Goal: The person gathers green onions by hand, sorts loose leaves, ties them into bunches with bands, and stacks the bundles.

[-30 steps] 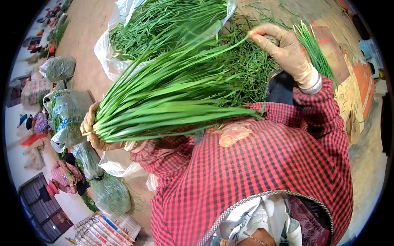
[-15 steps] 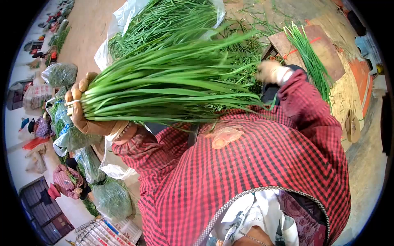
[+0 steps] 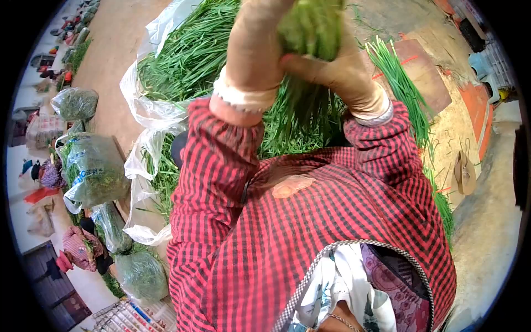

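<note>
A bunch of garlic chives (image 3: 312, 30), blurred by motion, is held up in front of me at the top of the head view. Its leaves hang down between my arms. My right hand (image 3: 343, 74) is closed around the bunch, its thumb across the front. My left hand (image 3: 255, 47), also gloved, is raised against the bunch's left side and appears closed on it; its fingers are partly cut off by the upper edge. Below and behind lie loose chives (image 3: 191, 63) in a large white plastic bag (image 3: 157, 108).
At right, another bunch of chives (image 3: 401, 80) rests across a brown board (image 3: 437, 83). Sandals (image 3: 464, 171) lie on the floor beyond. Filled plastic bags (image 3: 97, 171) line the left side, where another person (image 3: 82, 246) works. A plastic crate (image 3: 130, 315) stands at lower left.
The chive bunch has swung from lying sideways in my left hand to hanging upright between both hands. My left hand moved up and right; my right hand came in and took hold.
</note>
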Demonstrator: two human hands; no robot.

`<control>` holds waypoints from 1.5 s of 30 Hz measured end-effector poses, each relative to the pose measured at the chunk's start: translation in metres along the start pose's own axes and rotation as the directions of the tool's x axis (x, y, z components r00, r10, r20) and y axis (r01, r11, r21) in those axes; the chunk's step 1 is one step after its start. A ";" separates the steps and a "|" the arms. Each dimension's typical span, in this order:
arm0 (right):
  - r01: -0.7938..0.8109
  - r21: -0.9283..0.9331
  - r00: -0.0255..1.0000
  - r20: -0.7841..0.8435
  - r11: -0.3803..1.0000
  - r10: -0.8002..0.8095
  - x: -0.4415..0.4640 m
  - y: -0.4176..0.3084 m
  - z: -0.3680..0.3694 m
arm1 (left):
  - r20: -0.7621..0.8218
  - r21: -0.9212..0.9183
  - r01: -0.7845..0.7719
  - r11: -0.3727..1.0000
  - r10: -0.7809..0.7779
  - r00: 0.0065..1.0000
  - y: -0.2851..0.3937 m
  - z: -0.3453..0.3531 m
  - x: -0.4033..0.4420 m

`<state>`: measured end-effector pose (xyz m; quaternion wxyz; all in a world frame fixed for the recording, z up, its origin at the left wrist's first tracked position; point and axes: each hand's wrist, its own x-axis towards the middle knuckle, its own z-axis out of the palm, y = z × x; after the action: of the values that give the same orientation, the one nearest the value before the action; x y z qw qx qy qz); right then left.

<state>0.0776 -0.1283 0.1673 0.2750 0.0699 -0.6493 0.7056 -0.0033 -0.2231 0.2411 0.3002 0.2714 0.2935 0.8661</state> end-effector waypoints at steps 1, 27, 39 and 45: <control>-0.007 -0.006 1.000 -0.001 1.000 0.007 -0.005 0.005 -0.008 | 0.038 -0.063 0.046 0.997 -0.044 0.998 -0.003 0.005 0.006; 0.322 0.399 0.612 -0.779 0.858 0.133 -0.191 0.040 -0.272 | -0.158 0.757 0.224 0.613 -0.160 0.974 -0.142 -0.128 -0.038; 0.194 0.217 0.861 -0.505 0.957 -0.060 -0.163 -0.081 -0.302 | 0.216 0.796 0.050 0.603 -0.361 0.907 -0.180 -0.060 -0.015; -0.233 -0.154 0.742 -0.667 0.960 0.073 -0.118 -0.174 -0.320 | -0.022 0.679 0.448 0.582 -0.593 0.805 -0.218 -0.111 0.000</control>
<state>0.3425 0.1427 0.2194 0.4315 -0.2671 -0.5915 0.6266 0.0034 -0.1201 0.0197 0.4561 0.3483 0.6107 0.5456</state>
